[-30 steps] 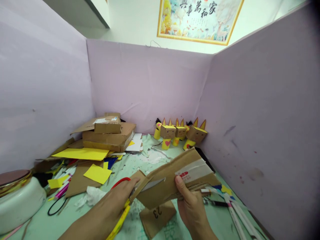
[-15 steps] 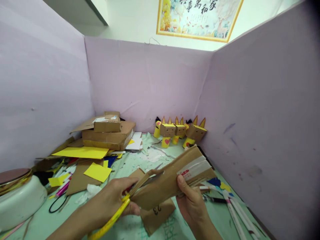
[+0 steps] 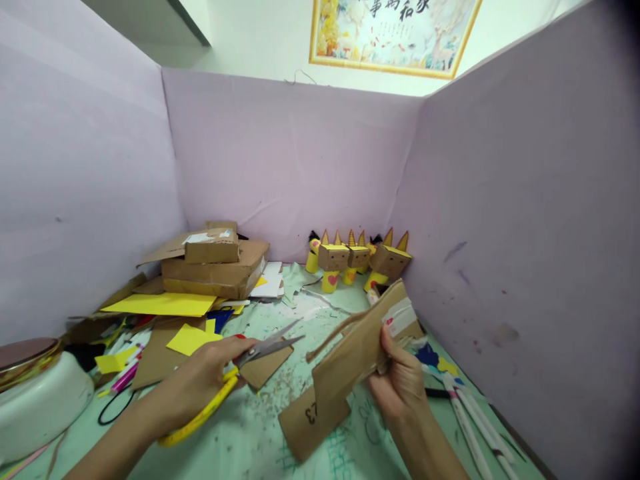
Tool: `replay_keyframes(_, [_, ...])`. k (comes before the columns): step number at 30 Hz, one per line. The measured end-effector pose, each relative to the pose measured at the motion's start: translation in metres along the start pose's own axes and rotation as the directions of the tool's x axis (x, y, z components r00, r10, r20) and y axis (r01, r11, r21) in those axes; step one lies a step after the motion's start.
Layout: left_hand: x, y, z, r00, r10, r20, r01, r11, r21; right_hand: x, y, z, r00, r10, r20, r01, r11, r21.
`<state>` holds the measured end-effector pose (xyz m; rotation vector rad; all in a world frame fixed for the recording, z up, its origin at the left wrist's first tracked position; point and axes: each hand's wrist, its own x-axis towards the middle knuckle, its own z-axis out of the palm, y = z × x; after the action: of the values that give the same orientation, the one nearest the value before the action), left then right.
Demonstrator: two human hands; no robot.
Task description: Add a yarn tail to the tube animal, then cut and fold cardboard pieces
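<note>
My left hand (image 3: 220, 367) is closed round the yellow handle of a pair of scissors (image 3: 263, 348), whose grey blades stand slightly apart and point right. Between the blade tips and the cardboard is a gap. My right hand (image 3: 400, 380) grips a folded piece of brown cardboard (image 3: 353, 350), thumb on top near a white strip of tape; a narrow strip along its upper edge stands partly loose. Below it on the table lies a cardboard piece with a printed number (image 3: 313, 427). Beyond the scissors rests another small cardboard piece (image 3: 270, 365).
Flattened cardboard boxes (image 3: 215, 270) are stacked at the back left, with yellow sheets (image 3: 160, 304) in front. Several cardboard-and-yellow figures (image 3: 333, 260) stand at the back. White markers (image 3: 467, 427) lie at right, a white round container (image 3: 45, 400) at left. Purple panels (image 3: 300, 160) enclose the green-covered table.
The scissors have come out of the cardboard and moved left with my left hand. My right hand has shifted slightly right, and the cardboard is tilted more steeply.
</note>
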<state>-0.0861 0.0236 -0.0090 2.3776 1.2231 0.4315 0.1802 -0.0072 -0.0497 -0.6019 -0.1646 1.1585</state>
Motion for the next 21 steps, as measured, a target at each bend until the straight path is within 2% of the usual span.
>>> replay_keyframes(4, [0.004, -0.007, 0.005, 0.997, -0.070, -0.025, 0.071, 0.996, 0.057, -0.003, 0.003, 0.003, 0.997, 0.067, 0.036, -0.068, 0.997, 0.029])
replay_keyframes(8, [0.002, 0.008, 0.009, 0.998, 0.031, 0.047, -0.028, 0.998, -0.058, -0.012, 0.012, 0.007, 0.996, 0.073, 0.059, -0.071, 0.997, -0.020])
replay_keyframes(13, [-0.001, 0.026, 0.007, 0.989, 0.124, 0.079, -0.113, 0.984, -0.135, -0.018, 0.018, 0.007, 0.991, 0.079, 0.110, -0.068, 0.992, -0.103])
replay_keyframes(16, [-0.002, 0.020, 0.007, 0.986, 0.150, 0.076, -0.140, 0.983, -0.121, -0.017, 0.016, 0.006, 0.991, 0.058, 0.120, -0.046, 0.994, -0.100])
replay_keyframes(21, [-0.004, 0.009, 0.007, 0.992, 0.123, 0.032, -0.121, 0.991, -0.053, -0.014, 0.014, 0.008, 0.988, -0.027, 0.154, 0.047, 0.991, -0.125])
